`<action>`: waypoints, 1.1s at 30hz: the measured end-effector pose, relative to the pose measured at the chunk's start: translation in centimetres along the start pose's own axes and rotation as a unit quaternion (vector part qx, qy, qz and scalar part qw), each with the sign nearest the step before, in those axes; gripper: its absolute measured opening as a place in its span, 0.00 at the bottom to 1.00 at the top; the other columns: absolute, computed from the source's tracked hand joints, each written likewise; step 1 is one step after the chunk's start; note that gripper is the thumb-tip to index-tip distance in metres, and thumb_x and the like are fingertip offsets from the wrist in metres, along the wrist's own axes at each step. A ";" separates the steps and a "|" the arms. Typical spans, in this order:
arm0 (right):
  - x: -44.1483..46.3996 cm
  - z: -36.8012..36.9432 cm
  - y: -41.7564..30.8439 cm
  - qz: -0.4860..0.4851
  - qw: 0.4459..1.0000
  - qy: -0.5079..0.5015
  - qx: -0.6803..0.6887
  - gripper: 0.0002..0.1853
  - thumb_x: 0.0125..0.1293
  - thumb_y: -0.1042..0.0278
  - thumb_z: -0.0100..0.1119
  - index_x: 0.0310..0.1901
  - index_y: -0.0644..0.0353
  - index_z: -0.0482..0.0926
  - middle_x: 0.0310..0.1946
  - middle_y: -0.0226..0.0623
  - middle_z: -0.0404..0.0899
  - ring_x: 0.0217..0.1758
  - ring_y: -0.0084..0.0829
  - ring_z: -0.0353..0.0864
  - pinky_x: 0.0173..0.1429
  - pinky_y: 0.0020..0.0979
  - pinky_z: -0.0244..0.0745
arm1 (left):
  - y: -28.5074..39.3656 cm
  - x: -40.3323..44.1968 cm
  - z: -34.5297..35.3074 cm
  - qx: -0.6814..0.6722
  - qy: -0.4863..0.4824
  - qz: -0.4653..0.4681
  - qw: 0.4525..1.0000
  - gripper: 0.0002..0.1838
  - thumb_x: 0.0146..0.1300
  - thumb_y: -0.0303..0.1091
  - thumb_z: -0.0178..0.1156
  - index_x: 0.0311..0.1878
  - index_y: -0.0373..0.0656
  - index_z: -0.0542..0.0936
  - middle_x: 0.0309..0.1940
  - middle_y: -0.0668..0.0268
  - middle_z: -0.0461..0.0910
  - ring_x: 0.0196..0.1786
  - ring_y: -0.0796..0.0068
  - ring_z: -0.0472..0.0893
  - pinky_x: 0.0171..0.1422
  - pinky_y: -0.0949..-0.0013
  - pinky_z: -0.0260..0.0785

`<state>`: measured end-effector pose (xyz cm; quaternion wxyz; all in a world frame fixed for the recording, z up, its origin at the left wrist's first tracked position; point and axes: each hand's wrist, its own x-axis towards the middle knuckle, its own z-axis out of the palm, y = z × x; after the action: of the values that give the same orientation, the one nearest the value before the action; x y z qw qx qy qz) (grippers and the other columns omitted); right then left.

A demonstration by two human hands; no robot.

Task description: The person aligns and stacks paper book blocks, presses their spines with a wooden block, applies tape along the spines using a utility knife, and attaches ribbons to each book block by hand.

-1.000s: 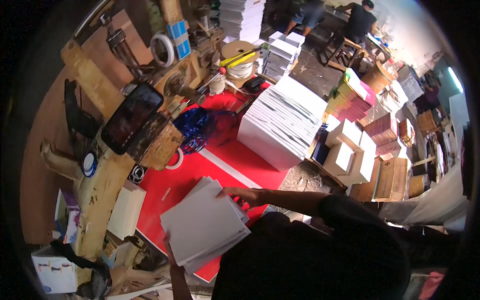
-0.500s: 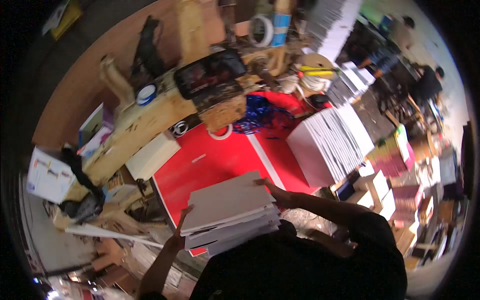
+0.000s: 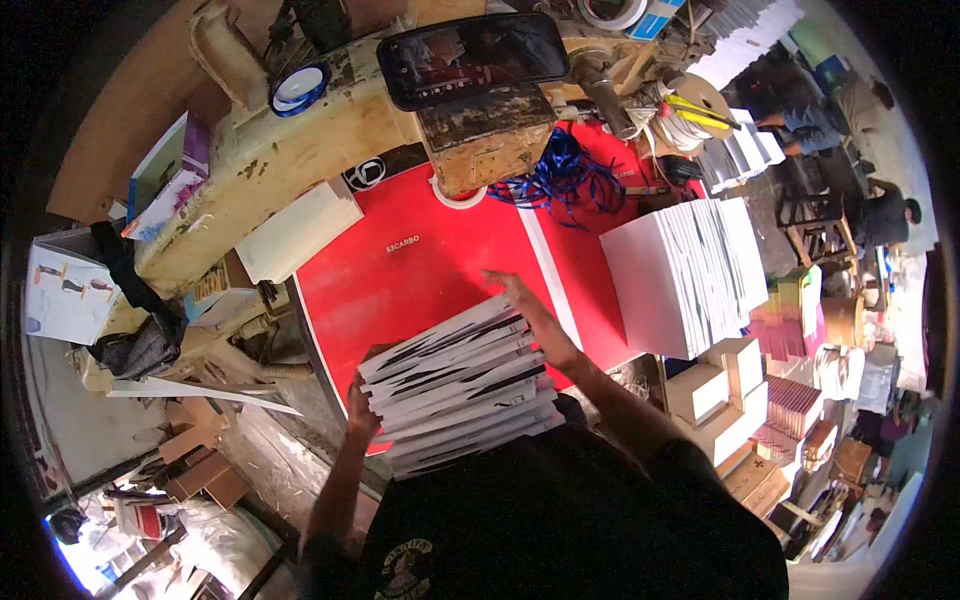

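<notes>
A stack of white paper booklets (image 3: 465, 385) stands close to my body at the front of the red tabletop (image 3: 400, 290), its layered edges facing up toward me. My left hand (image 3: 364, 402) presses on the stack's left side, with its fingers partly hidden behind it. By the upper right corner is my right hand (image 3: 532, 318), fingers stretched out and apart; whether it still touches the paper is hard to tell. To the right, a larger stack of white booklets (image 3: 680, 280) rests on the red surface.
A phone (image 3: 475, 60) leans on a wooden block (image 3: 485, 140) at the back. Blue ribbon (image 3: 565, 170) lies beside a tape roll (image 3: 460, 198). White paper (image 3: 300, 235) sits at left. Cartons (image 3: 715, 400) stand at right; two people (image 3: 885, 215) are farther off.
The stack has tipped so its layered edges show instead of its flat top cover. My right hand has loosened, its fingers now spread. The camera view has shifted.
</notes>
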<state>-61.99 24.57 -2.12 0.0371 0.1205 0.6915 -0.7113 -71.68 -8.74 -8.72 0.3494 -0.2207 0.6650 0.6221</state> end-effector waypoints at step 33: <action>-8.5 8.1 -5.2 -0.260 0.857 -0.336 -0.291 0.32 0.74 0.47 0.53 0.70 0.65 0.68 0.70 0.54 0.64 0.77 0.49 0.60 0.80 0.51 0.53 | 5.7 -10.2 6.1 0.614 0.068 0.402 0.676 0.35 0.75 0.42 0.53 0.78 0.38 0.56 0.72 0.43 0.60 0.75 0.42 0.58 0.78 0.41 0.47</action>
<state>-55.89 15.74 4.95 0.1146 -0.3265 0.8183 -0.4590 -67.98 -3.49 2.79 0.0761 0.2905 0.9439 0.1375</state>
